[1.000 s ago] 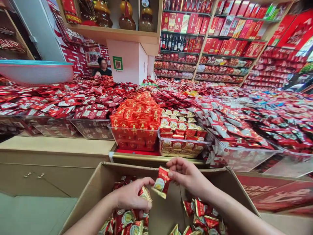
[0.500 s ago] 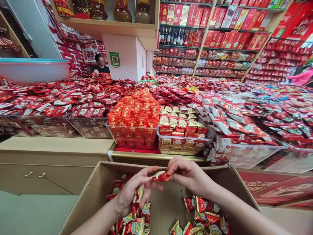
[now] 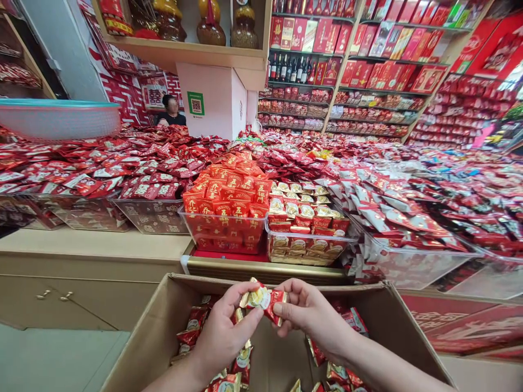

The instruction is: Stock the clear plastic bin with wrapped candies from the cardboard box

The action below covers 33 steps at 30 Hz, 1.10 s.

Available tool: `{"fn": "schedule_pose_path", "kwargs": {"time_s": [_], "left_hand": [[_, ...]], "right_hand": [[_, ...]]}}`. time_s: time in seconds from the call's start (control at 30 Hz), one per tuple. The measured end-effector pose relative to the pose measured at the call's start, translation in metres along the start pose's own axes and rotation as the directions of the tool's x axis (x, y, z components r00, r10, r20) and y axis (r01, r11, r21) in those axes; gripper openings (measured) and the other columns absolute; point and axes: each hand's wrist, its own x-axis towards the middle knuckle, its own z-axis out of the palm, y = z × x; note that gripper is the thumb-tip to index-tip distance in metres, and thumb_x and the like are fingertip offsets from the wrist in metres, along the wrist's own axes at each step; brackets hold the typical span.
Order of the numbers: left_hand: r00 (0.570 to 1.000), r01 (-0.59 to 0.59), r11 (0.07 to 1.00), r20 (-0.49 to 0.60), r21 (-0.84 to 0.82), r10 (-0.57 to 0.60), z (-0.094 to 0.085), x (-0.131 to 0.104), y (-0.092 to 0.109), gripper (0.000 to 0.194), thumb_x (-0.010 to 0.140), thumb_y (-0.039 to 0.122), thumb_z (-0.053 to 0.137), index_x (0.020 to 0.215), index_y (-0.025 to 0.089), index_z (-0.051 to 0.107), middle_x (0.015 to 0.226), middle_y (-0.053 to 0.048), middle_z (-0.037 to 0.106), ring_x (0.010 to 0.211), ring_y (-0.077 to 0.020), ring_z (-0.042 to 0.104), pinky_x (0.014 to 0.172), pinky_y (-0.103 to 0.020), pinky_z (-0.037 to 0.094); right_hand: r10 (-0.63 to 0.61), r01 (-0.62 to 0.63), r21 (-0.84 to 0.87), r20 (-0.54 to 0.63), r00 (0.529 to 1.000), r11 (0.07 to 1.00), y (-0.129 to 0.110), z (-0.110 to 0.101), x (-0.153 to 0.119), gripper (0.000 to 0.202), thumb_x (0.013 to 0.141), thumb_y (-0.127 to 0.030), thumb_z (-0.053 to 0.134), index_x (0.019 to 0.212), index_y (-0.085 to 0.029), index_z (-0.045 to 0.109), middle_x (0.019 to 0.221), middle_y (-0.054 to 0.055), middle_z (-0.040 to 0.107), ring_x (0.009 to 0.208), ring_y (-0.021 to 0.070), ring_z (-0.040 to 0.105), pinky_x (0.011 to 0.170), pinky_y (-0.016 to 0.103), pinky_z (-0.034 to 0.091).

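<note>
Both my hands are over an open cardboard box [image 3: 137, 332], pinching one red and gold wrapped candy [image 3: 263, 299] between them. My left hand [image 3: 229, 326] grips its left end with thumb and fingers, and gold wrapper edges show behind that thumb, mostly hidden by the hand. My right hand [image 3: 308, 310] has thumb and fingers on the candy's right end. More such wrapped candies [image 3: 243, 359] lie in the box, on the left beneath my left hand and on the right beneath my right forearm.
Beyond the box, a clear bin of durian candies [image 3: 308, 239] stands beside a clear bin of orange-red packets [image 3: 224, 218]. More candy bins [image 3: 420, 256] line the counter. A blue-rimmed basket [image 3: 61, 120] is at left. A person [image 3: 170, 111] is at the back.
My left fingers have closed onto the candy's left end, and its printed face now turns toward me. The right hand has shifted slightly downward with it.
</note>
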Motion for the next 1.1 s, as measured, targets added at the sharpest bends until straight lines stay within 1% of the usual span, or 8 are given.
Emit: {"fn": "schedule_pose_path", "kwargs": {"time_s": [0.07,0.13,0.23,0.3,0.37,0.5,0.73,1.1], "left_hand": [[0.999,-0.017,0.999,0.045,-0.044,0.019,-0.002,-0.002,0.002,0.034,0.078,0.027,0.052,0.111,0.023,0.044,0.097,-0.004,0.063,0.085,-0.0174,0.058,0.073,-0.026,0.046],[0.998,0.002,0.997,0.067,-0.084,0.003,-0.003,-0.002,0.004,0.037,0.081,0.03,0.048,0.116,0.026,0.037,0.088,-0.002,0.063,0.062,-0.0116,0.059,0.052,-0.02,0.046],[0.997,0.054,0.995,0.053,-0.081,-0.05,-0.004,0.0,0.003,0.035,0.082,0.034,0.046,0.114,0.027,0.035,0.081,0.001,0.062,0.036,-0.0032,0.043,0.035,-0.015,0.038],[0.997,0.078,0.993,0.038,-0.09,-0.074,-0.004,0.003,0.0,0.035,0.081,0.035,0.047,0.113,0.027,0.035,0.08,0.002,0.06,0.034,-0.0021,0.037,0.032,-0.014,0.038],[0.996,0.088,0.992,0.027,-0.094,-0.086,-0.005,0.005,-0.002,0.035,0.08,0.036,0.047,0.112,0.027,0.036,0.079,0.002,0.059,0.035,-0.0023,0.036,0.031,-0.014,0.038],[0.994,0.109,0.99,0.015,-0.094,-0.108,-0.007,0.006,-0.004,0.035,0.079,0.037,0.048,0.111,0.026,0.038,0.079,0.002,0.059,0.036,-0.0026,0.036,0.031,-0.014,0.039],[0.989,0.141,0.984,-0.022,-0.105,-0.144,-0.007,0.005,-0.005,0.038,0.075,0.043,0.051,0.107,0.024,0.042,0.074,0.002,0.059,0.034,-0.0024,0.033,0.03,-0.014,0.037],[0.99,0.144,0.983,0.014,-0.112,-0.144,-0.007,0.007,-0.014,0.038,0.073,0.049,0.051,0.1,0.022,0.05,0.072,0.001,0.06,0.032,-0.0022,0.036,0.03,-0.015,0.037]], "right_hand": [[-0.098,0.096,-0.136,-0.01,0.995,0.986,-0.012,-0.004,0.001,0.026,0.067,-0.032,0.064,0.081,-0.014,0.052,0.062,0.0,0.057,0.053,0.0093,0.052,0.05,0.024,0.047],[-0.336,0.292,-0.395,-0.046,0.941,0.871,-0.036,-0.012,0.002,0.02,0.071,-0.03,0.059,0.084,-0.016,0.056,0.066,0.0,0.059,0.058,0.0104,0.054,0.055,0.025,0.047],[-0.704,0.465,-0.757,0.008,0.71,0.46,-0.086,-0.028,0.01,0.014,0.075,-0.024,0.055,0.086,-0.018,0.06,0.079,0.003,0.063,0.073,0.0134,0.057,0.068,0.027,0.046],[-0.781,0.448,-0.861,0.101,0.616,0.241,-0.115,-0.035,0.019,0.014,0.076,-0.021,0.053,0.087,-0.018,0.062,0.081,0.003,0.064,0.075,0.0142,0.058,0.07,0.027,0.045],[-0.758,0.397,-0.914,0.2,0.621,0.084,-0.136,-0.039,0.03,0.016,0.076,-0.018,0.051,0.087,-0.018,0.063,0.08,0.003,0.065,0.073,0.0145,0.058,0.069,0.027,0.045],[-0.604,0.335,-0.932,0.347,0.717,-0.138,-0.149,-0.036,0.051,0.019,0.076,-0.015,0.05,0.088,-0.016,0.065,0.081,0.006,0.066,0.075,0.0167,0.058,0.071,0.028,0.045],[-0.432,0.327,-0.923,0.384,0.816,-0.201,-0.143,-0.024,0.071,0.02,0.077,-0.015,0.05,0.089,-0.016,0.066,0.084,0.007,0.067,0.078,0.018,0.059,0.071,0.028,0.044],[-0.471,0.253,-0.965,0.189,0.861,0.075,-0.129,-0.026,0.078,0.016,0.075,-0.014,0.05,0.081,-0.017,0.065,0.08,0.003,0.068,0.073,0.0142,0.059,0.067,0.024,0.042]]}}
